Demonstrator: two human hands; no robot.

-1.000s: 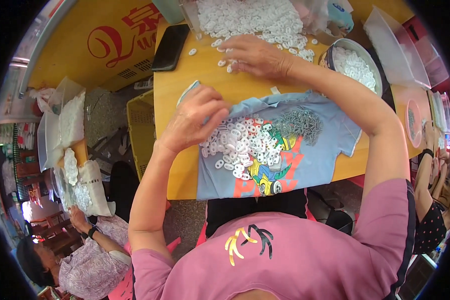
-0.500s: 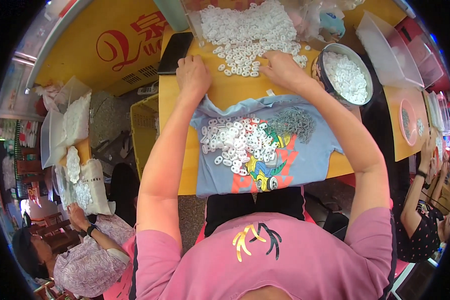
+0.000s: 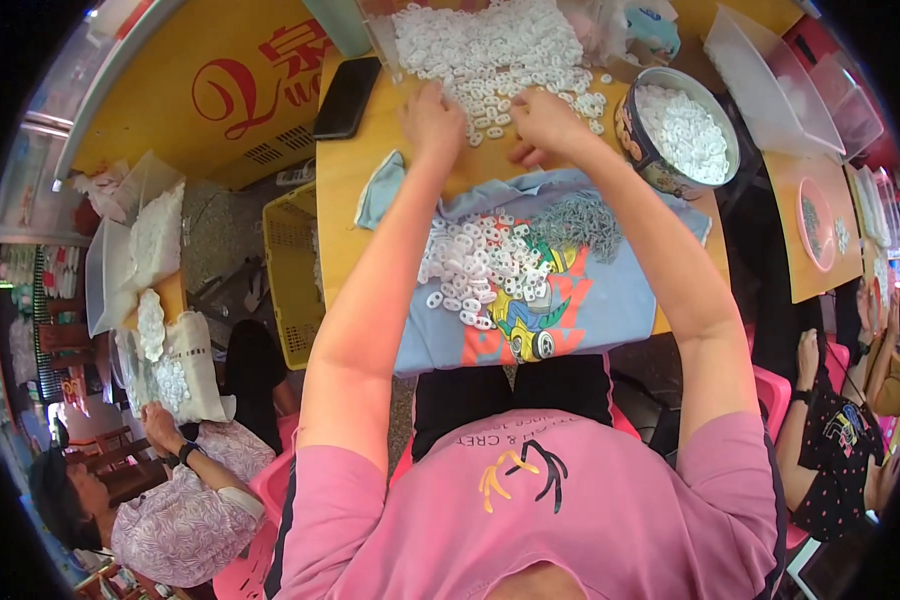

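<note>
Many small white oval plastic pieces with holes (image 3: 495, 48) spread from a large heap at the table's far side. At the heap's near left edge, my left hand (image 3: 435, 120) is open, its fingers bent down to the tabletop. My right hand (image 3: 550, 125) is open at the near right edge, fingers apart and pointing left; its palm is hidden. Between the hands lie a few loose pieces. Nearer me, a blue printed T-shirt (image 3: 430, 340) lies on the table, bearing a second pile of white pieces (image 3: 475, 262) and a pile of grey small parts (image 3: 582, 228), partly behind my right forearm.
A round tin (image 3: 633, 135) full of white pieces stands right of the heap. A black phone (image 3: 348, 97) lies at the table's left edge, above a yellow crate (image 3: 288, 290). Clear plastic bins (image 3: 770, 95) are at far right. People sit working at both sides.
My left hand has moved right, away from the phone, toward my right hand. My right hand has shifted slightly left. The shirt's far left part now sticks out left of my forearm.
</note>
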